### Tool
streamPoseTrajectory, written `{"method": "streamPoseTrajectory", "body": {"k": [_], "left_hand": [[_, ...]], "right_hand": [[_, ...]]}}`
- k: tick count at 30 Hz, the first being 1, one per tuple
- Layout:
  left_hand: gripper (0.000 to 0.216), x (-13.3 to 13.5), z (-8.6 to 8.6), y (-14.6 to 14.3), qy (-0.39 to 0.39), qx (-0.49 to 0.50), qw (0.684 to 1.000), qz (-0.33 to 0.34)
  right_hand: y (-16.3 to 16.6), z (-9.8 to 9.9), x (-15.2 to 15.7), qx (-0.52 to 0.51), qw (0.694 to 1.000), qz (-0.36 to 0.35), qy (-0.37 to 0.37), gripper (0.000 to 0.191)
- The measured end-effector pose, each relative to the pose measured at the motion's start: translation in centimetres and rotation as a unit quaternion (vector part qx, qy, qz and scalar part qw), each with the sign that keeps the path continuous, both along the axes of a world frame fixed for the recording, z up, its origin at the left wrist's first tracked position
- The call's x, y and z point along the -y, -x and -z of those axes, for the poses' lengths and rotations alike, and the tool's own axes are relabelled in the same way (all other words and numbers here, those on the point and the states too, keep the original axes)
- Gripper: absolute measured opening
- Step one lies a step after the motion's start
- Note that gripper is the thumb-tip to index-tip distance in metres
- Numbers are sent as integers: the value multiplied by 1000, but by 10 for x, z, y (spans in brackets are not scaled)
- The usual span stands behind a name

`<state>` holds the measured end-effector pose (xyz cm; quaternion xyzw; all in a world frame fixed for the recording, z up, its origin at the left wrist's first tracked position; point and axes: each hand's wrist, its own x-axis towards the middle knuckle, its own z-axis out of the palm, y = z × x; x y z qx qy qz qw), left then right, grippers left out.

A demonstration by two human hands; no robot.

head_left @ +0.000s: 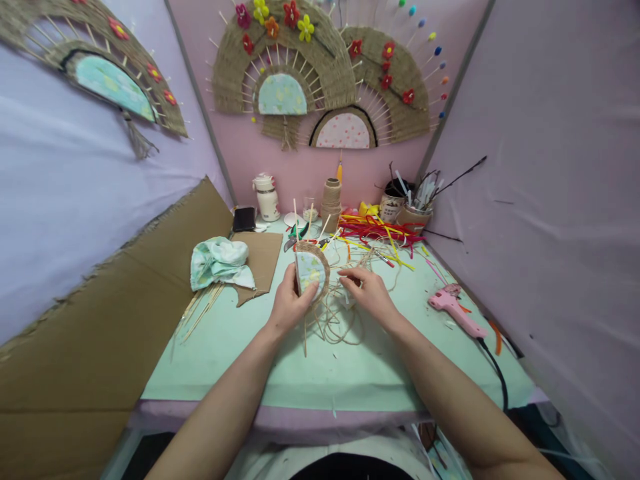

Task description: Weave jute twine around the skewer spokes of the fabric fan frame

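Tabletop (240, 377) is pale mint green. White flask (268, 200) and twine spool (332, 200) sit along the back edge, red fuzzy stems (383, 231) just right of the spool, pink glue gun (457, 311) near the right edge, loose twine (336, 328) tangled around the middle.

The left hand (291, 303) is partly hidden behind the half-round fan piece (311, 268); whether the right hand (369, 291) pinches anything is too small to tell. The left wall fan (117, 85) is cut off above.
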<state>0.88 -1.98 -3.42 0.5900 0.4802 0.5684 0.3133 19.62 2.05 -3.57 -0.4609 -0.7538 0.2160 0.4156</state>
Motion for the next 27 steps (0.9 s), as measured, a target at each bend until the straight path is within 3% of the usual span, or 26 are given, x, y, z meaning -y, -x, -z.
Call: {"method": "streamPoseTrajectory", "body": {"k": [13,20,27], "left_hand": [[40,0,0,0,6,-19,1000,-10],[38,0,0,0,1,-17,1000,0],[39,0,-3,0,14,53,998,19]], "right_hand": [[-2,-1,0,26,999,-35,-10,20],[-3,-1,-2,46,998,-48,-8,9],[-1,-4,4,71,995,-36,-56,10]]}}
